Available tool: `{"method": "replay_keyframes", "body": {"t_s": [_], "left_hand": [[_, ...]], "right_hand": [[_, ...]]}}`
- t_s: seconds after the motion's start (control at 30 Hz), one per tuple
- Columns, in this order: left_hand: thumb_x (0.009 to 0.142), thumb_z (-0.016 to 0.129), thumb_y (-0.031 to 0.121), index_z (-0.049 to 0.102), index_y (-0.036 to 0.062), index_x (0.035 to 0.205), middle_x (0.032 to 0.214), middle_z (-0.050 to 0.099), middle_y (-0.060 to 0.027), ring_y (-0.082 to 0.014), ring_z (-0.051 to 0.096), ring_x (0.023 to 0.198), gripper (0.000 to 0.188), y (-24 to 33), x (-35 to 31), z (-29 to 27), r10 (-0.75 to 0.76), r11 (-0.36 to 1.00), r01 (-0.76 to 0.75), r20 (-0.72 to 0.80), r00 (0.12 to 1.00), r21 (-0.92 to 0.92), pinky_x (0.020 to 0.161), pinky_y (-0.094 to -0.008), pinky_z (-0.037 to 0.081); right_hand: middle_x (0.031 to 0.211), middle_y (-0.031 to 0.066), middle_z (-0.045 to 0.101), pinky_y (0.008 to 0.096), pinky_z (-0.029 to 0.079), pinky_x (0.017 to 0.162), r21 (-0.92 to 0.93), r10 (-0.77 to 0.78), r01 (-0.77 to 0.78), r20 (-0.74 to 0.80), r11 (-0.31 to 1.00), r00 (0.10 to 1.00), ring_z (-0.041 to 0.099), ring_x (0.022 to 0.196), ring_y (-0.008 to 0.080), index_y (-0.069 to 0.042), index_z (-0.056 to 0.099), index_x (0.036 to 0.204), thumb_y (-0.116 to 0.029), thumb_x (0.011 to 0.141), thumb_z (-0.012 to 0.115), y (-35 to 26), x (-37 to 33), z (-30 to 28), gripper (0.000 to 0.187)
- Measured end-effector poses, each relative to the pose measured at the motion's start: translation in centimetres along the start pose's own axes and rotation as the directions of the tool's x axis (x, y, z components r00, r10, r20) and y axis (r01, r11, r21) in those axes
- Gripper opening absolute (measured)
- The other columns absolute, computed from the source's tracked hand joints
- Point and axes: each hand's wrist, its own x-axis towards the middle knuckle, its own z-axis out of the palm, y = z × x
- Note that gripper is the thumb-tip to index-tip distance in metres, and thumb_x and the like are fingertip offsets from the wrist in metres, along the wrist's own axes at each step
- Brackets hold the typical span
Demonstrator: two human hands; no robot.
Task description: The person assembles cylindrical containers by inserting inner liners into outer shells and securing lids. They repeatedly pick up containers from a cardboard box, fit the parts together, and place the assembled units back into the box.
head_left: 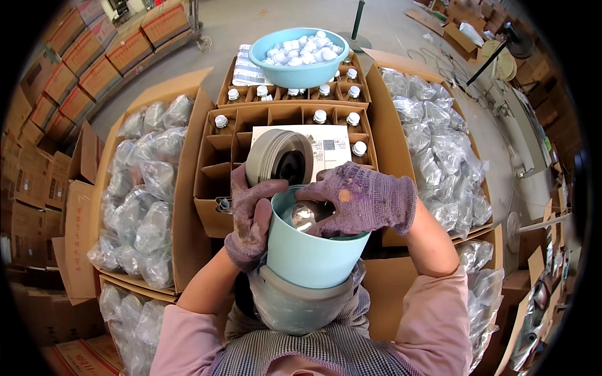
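Note:
A light blue cylindrical container (316,254) stands in front of my body, its lower end in a grey rounded base (301,307) that looks covered with clear plastic. My left hand (252,216), in a purple glove, grips the container's left side and rim. Against its upper fingers rests a grey threaded collar (280,158) with a dark opening, tilted on its side. My right hand (351,199), gloved too, bends over the rim with its fingers reaching inside. Beside them shows a shiny silvery rounded piece (305,216). The right fingertips are hidden within the container.
Ahead, a divided carton (216,160) holds several white-capped bottles (320,117). Behind it, a blue basin (301,78) of small white pieces rests on another carton. Open boxes of plastic-wrapped items (147,200) flank me on both sides. Stacked cartons (94,50) stand far left.

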Motion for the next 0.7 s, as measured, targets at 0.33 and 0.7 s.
{"method": "replay_keyframes", "body": {"t_s": [0.33,0.7], "left_hand": [[0.072,0.068,-0.004,0.042,-0.0038,0.145,0.137,0.052,-0.0167,-0.0265,0.05,0.127,0.077,2.3,8.2,-4.0,-0.088,0.789,0.227,0.26,0.961,-0.571,0.105,-0.0356,0.04],[0.078,0.067,0.01,0.076,-0.001,0.095,0.091,0.061,-0.0093,-0.0224,0.056,0.09,0.023,3.8,8.9,-2.2,0.257,0.912,-0.127,0.304,0.917,-0.389,0.082,-0.0347,0.044]], "right_hand": [[0.121,0.0133,0.062,0.0355,0.048,0.097,0.641,0.452,0.413,-0.759,0.647,0.469,0.06,0.111,0.0229,-0.003,0.05,0.143,-0.05,0.105,0.039,3.5,-1.4,1.7,0.062],[0.113,0.0153,0.071,0.0347,0.044,0.105,0.778,0.392,0.251,-0.532,0.576,0.751,0.065,0.107,0.0227,0.002,0.067,0.119,-0.054,0.108,0.017,0.6,-1.5,2.1,0.076]]}}
